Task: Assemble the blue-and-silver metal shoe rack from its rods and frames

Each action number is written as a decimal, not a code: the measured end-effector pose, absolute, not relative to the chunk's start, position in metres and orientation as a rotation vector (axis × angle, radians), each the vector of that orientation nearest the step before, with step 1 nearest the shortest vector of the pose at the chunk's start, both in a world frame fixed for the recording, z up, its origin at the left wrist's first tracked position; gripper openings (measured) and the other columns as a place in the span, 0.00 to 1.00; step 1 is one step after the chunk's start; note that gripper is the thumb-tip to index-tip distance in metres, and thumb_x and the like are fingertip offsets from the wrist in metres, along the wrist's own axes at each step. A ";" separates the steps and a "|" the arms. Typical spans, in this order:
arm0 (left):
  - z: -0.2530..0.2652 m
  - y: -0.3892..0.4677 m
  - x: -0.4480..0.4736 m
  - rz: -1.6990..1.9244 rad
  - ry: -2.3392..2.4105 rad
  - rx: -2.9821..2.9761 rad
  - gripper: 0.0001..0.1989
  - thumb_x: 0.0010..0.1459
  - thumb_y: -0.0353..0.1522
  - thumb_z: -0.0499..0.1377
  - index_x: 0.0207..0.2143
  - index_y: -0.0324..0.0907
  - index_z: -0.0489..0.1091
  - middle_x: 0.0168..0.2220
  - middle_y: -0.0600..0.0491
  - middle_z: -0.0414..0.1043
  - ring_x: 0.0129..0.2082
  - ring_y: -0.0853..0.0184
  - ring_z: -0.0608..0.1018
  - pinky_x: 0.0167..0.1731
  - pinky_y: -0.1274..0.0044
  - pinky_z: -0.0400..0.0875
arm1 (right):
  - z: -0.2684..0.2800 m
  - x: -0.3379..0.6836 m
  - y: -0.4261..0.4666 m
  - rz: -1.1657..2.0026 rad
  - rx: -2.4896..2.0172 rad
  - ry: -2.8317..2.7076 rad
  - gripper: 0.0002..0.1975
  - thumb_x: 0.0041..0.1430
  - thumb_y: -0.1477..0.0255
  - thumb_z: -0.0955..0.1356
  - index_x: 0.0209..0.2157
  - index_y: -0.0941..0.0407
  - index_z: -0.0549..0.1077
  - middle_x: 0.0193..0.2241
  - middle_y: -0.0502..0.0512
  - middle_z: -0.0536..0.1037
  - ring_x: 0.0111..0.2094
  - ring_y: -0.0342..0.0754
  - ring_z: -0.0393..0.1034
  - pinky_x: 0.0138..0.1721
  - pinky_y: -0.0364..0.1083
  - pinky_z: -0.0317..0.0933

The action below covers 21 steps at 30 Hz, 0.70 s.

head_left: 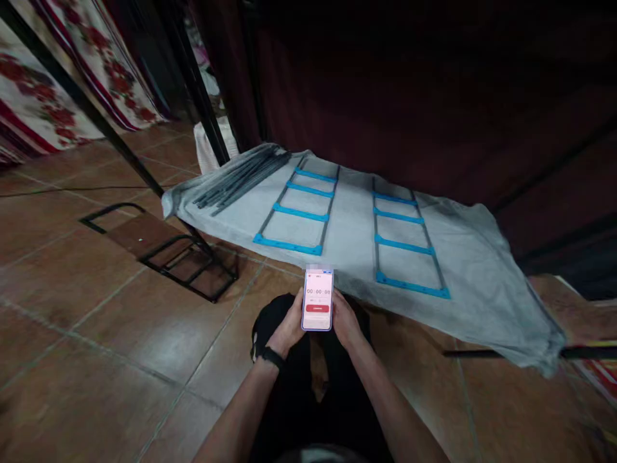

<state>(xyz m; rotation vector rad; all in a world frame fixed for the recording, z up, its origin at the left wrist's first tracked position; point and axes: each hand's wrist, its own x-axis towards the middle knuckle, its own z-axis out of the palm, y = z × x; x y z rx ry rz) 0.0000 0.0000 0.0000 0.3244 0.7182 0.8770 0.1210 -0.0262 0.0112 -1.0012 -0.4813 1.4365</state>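
Observation:
A smartphone (317, 319) is held upright in front of my lap, its lit screen showing zeros and a red button. My left hand (291, 325) grips the phone's left edge, and a dark band circles that wrist. On the opposite edge, my right hand (345, 319) holds the phone too; the fingers behind it are hidden. Beyond the phone, a ladder-like frame of grey rods and blue crosspieces (299, 213) lies on the cloth-covered table (351, 238). A second similar frame (403, 245) lies to its right.
A bundle of grey rods (245, 177) lies at the table's left end. On the tiled floor to the left stands a low black metal frame (180, 260). A dark pole (91, 106) slants across the left side, and a dark curtain (409, 116) hangs behind the table.

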 end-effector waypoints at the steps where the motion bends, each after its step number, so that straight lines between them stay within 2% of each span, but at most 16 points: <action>1: 0.001 0.000 0.000 0.866 0.715 0.320 0.21 0.65 0.43 0.54 0.48 0.33 0.73 0.41 0.45 0.81 0.39 0.61 0.82 0.47 0.70 0.74 | 0.012 0.121 -0.026 1.448 -0.994 -0.468 0.15 0.53 0.62 0.72 0.41 0.54 0.78 0.44 0.50 0.81 0.47 0.53 0.74 0.48 0.49 0.65; 6: 0.006 -0.002 -0.001 0.814 0.734 0.324 0.26 0.66 0.45 0.52 0.53 0.33 0.71 0.44 0.42 0.80 0.43 0.59 0.81 0.47 0.70 0.74 | 0.016 0.119 -0.027 1.447 -0.965 -0.386 0.15 0.52 0.63 0.73 0.41 0.53 0.78 0.42 0.50 0.81 0.46 0.53 0.74 0.45 0.48 0.67; 12: 0.014 0.000 -0.015 0.729 0.690 0.384 0.31 0.65 0.51 0.47 0.59 0.39 0.64 0.48 0.40 0.77 0.46 0.57 0.80 0.44 0.68 0.75 | 0.019 0.139 -0.025 1.364 -0.957 -0.258 0.12 0.50 0.64 0.74 0.37 0.55 0.77 0.35 0.52 0.82 0.38 0.52 0.77 0.39 0.48 0.70; 18: 0.027 0.004 -0.042 0.759 0.752 0.478 0.30 0.65 0.49 0.50 0.62 0.40 0.60 0.53 0.38 0.74 0.52 0.56 0.78 0.50 0.68 0.71 | 0.021 0.229 -0.026 1.176 -1.065 -0.151 0.11 0.53 0.66 0.72 0.37 0.56 0.77 0.36 0.55 0.83 0.36 0.53 0.78 0.38 0.49 0.72; 21: 0.024 0.008 -0.057 0.760 0.786 0.467 0.34 0.63 0.51 0.51 0.64 0.41 0.56 0.54 0.38 0.73 0.54 0.55 0.76 0.54 0.66 0.68 | 0.019 0.293 -0.036 1.009 -1.144 -0.077 0.08 0.53 0.68 0.71 0.35 0.56 0.76 0.34 0.54 0.83 0.34 0.52 0.78 0.36 0.50 0.73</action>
